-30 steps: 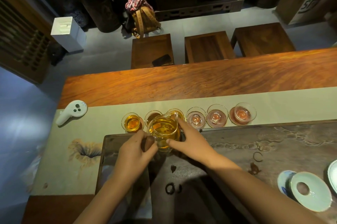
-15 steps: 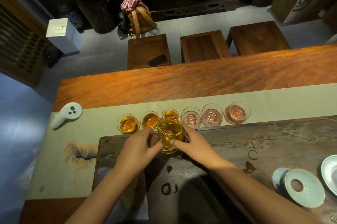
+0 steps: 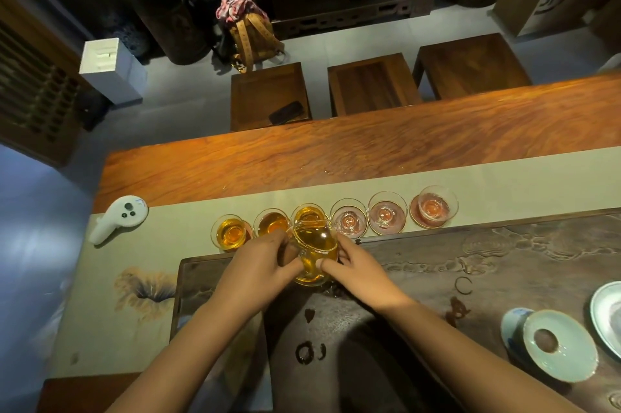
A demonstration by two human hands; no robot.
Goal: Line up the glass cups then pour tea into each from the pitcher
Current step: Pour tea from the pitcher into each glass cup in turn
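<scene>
Several glass cups stand in a row on the pale runner [image 3: 168, 244]. The left three, beginning with the leftmost cup [image 3: 231, 234], hold amber tea; the right three, ending with the rightmost cup [image 3: 435, 207], hold none. A glass pitcher [image 3: 316, 253] of amber tea sits just in front of the third cup [image 3: 307, 213], its spout near the fourth cup [image 3: 349, 221]. My left hand [image 3: 260, 266] grips the pitcher's left side at the handle. My right hand [image 3: 356, 269] holds its right side with fingers curled round it.
A dark tea tray [image 3: 470, 264] with wet rings lies under my arms. A pale celadon lid and saucer [image 3: 557, 347] sit at its right end. A white controller [image 3: 117, 217] lies on the runner at left. Wooden stools stand beyond the table's far edge.
The pitcher has moved slightly right along the row, from over the second and third cups to beside the fourth, and sits more level. Both hands kept hold of it.
</scene>
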